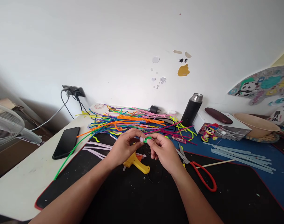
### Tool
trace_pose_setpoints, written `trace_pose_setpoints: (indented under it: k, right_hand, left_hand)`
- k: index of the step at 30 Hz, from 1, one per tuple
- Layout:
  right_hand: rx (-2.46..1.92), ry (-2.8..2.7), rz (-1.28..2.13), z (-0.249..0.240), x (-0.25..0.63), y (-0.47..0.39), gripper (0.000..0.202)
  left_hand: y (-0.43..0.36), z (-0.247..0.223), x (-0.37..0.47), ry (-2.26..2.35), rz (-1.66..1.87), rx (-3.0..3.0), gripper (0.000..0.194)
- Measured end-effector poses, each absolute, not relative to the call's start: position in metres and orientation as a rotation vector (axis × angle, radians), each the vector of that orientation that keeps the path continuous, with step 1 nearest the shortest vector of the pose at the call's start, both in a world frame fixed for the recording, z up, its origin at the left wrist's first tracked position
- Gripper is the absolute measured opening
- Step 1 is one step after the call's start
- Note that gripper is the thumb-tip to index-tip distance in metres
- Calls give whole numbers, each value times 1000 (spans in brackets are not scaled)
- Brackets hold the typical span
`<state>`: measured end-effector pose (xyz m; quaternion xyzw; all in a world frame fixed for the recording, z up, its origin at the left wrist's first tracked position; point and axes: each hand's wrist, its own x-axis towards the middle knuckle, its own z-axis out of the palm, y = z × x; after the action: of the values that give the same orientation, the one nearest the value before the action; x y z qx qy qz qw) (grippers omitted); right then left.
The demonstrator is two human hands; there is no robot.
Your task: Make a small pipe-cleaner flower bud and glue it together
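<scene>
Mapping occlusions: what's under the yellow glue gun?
Black mat shows around the yellow glue gun, so it likely rests on that. The patch directly beneath is covered; the left hand also hides part of its upper end.

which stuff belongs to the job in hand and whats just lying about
Job: small green piece between left hand and right hand; probably pipe cleaners, glue gun, scissors, glue sticks.

Apparently just lying about: phone, flask, bowl, fan.

White card [281, 117], far right: "开水" readable, character above unclear.
</scene>
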<state>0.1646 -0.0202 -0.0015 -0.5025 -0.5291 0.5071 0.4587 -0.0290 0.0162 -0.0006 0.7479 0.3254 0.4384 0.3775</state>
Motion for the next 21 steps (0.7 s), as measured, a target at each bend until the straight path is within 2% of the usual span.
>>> trace_pose_setpoints:
  k: [14,21]
  right_hand:
    - [-1235,-1319,1263,0,165,-20,40]
    - [-1236,-1320,1252,0,165,-20,39]
  left_hand:
    - [15,0,-28,809,1133,1896,15]
    - [15,-4,-28,838,1082,1731,26]
